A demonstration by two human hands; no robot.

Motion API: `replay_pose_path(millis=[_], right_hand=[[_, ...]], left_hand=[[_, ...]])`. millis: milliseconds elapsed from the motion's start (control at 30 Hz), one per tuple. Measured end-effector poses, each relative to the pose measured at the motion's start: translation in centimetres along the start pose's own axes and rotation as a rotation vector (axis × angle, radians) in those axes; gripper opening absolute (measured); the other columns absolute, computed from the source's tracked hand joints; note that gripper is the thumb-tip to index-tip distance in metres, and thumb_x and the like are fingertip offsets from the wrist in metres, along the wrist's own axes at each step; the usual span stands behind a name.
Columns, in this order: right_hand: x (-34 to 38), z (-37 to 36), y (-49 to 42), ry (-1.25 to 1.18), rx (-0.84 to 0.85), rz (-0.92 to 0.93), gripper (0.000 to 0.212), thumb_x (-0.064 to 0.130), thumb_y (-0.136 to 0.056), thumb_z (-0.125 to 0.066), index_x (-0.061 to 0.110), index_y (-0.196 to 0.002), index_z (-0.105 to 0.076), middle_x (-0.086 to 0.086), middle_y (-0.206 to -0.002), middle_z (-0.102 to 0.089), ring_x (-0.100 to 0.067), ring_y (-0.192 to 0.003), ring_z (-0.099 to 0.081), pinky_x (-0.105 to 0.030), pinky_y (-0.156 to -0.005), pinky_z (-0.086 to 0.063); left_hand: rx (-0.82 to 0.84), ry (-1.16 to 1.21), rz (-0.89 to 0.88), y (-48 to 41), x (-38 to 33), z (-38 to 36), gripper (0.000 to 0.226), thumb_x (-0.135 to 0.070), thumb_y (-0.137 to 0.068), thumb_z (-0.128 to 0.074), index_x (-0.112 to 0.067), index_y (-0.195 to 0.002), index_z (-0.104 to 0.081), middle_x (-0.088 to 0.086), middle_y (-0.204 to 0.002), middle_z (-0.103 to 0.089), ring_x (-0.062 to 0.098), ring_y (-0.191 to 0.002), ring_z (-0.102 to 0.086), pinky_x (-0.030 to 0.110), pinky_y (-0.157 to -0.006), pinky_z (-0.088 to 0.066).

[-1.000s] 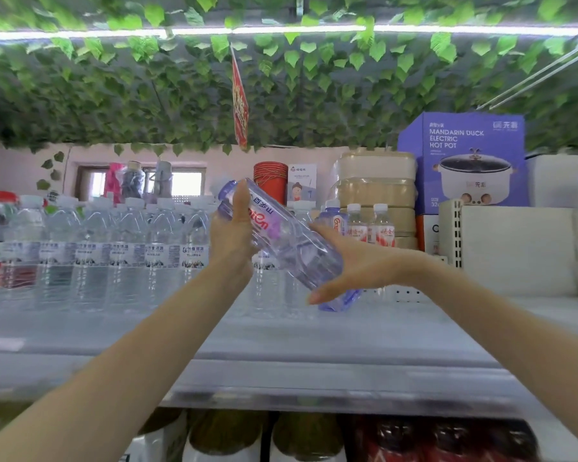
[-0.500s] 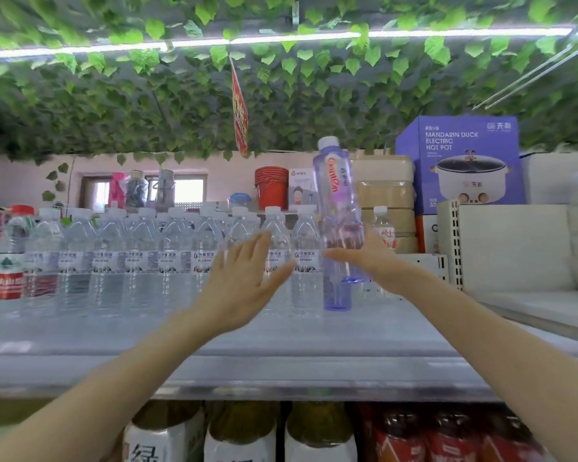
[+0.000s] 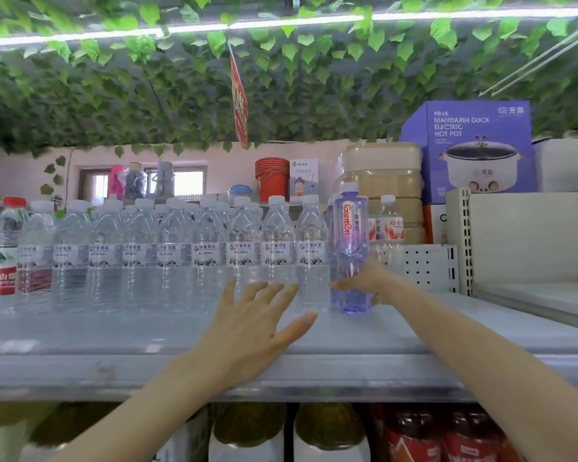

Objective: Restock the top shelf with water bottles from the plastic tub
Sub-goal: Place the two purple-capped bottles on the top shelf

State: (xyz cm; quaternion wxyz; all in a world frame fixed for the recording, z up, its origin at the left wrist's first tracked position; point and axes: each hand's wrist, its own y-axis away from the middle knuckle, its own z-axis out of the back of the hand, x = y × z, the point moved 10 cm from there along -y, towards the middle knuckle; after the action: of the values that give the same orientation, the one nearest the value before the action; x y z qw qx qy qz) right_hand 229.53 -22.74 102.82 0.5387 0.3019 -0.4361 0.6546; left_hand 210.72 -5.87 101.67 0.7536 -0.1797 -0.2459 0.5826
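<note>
On the top shelf [image 3: 114, 328] the right hand [image 3: 371, 281] grips the upright purple bottle [image 3: 350, 235] — two o'clock from the spread left hand [image 3: 247, 331].

A single wide-angle camera, worn on the head, sits close before the front edge of the shelf [image 3: 114, 345], about level with it. It faces straight in toward the back wall [image 3: 30, 171]. Ceiling leaves [image 3: 314, 88] fill the top and lower bottles [image 3: 247, 435] the bottom.

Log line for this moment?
step: placing | purple bottle: upright on top shelf, beside clear bottles | right hand: grips it low | left hand: open, holding nothing
</note>
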Motion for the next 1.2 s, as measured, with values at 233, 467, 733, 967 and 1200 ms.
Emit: replay_pose_path(millis=[233,467,733,967,1200], right_hand=[[-2.4,-0.8,-1.3,0.120,0.118,-0.079,0.121,0.018,-0.068,-0.085,0.022,-0.152,0.002,-0.007,-0.152,-0.028,-0.033,-0.135,-0.035,-0.049,-0.104,-0.036],[-0.7,-0.8,-2.5,0.345,-0.014,0.177,0.119,0.034,-0.046,-0.092,0.015,-0.143,-0.026,-0.004,-0.135,-0.047,-0.027,-0.125,-0.048,-0.039,-0.104,-0.042],[0.5,-0.9,-0.8,0.621,-0.065,0.248,0.139,0.043,-0.057,-0.087,0.018,-0.151,0.012,-0.007,-0.157,-0.014,-0.033,-0.142,-0.022,-0.050,-0.111,-0.030],[3.8,-0.5,3.0,1.211,-0.255,0.367,0.140,0.073,-0.060,-0.068,0.022,-0.126,0.045,-0.006,-0.130,0.053,-0.028,-0.118,0.046,-0.072,-0.102,0.005],[4.2,-0.7,3.0,1.409,-0.312,0.312,0.134,0.081,-0.063,-0.057,0.022,-0.126,0.046,-0.014,-0.129,0.052,-0.033,-0.136,0.035,-0.072,-0.100,0.006]], left_hand=[[-0.026,0.037,-0.013,-0.8,0.0,-0.6,0.094,-0.074,-0.066,0.017,-0.037,-0.149,-0.005,-0.013,-0.154,-0.020,0.009,-0.142,-0.012,0.046,-0.116,0.004],[-0.038,0.061,-0.005,-1.5,-0.1,-0.6,0.097,-0.075,-0.062,0.018,-0.037,-0.149,-0.005,-0.013,-0.154,-0.022,0.008,-0.142,-0.013,0.044,-0.116,0.004],[-0.040,0.069,-0.010,-1.5,0.0,-0.9,0.096,-0.075,-0.063,0.017,-0.038,-0.149,-0.005,-0.014,-0.153,-0.023,0.009,-0.142,-0.012,0.044,-0.115,0.005],[-0.040,0.059,0.006,-1.0,0.5,-0.6,0.096,-0.075,-0.063,0.018,-0.038,-0.149,-0.002,-0.016,-0.153,-0.021,0.007,-0.142,-0.011,0.044,-0.115,0.005],[-0.051,0.054,0.009,-0.9,1.1,-0.8,0.100,-0.079,-0.061,0.022,-0.038,-0.149,-0.003,-0.013,-0.154,-0.021,0.011,-0.143,-0.010,0.045,-0.116,0.002]])
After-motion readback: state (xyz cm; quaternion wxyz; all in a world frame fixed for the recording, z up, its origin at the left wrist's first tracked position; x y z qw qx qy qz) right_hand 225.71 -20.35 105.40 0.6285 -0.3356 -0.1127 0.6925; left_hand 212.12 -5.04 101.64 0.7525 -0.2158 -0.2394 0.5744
